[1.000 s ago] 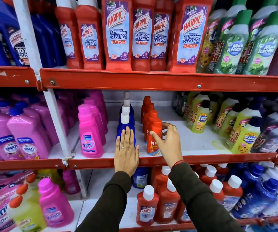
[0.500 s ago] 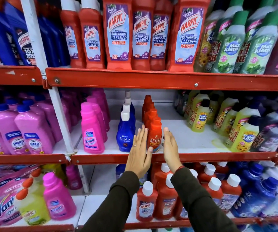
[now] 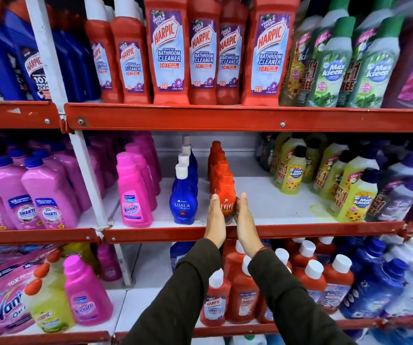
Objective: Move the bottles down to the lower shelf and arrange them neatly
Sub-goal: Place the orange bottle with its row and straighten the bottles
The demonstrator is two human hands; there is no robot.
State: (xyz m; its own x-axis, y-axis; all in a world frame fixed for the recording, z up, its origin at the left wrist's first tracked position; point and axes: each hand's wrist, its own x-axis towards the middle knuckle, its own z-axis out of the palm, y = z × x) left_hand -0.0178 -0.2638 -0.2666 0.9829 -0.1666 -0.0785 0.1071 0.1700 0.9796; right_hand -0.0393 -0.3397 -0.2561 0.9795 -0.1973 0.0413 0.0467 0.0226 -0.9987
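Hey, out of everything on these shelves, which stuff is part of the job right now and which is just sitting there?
In the job:
Revive bottle, front of its orange row
left hand and right hand, flat against its sides
Ujala bottles beside it

Just sitting there:
Harpic bottles above
Vanish bottle
Max Kleen bottles

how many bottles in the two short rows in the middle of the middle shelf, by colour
blue Ujala bottles, white caps: 4
orange Revive bottles: about 5, the rear ones overlap
total: about 9
The left hand and right hand flank the front orange one.
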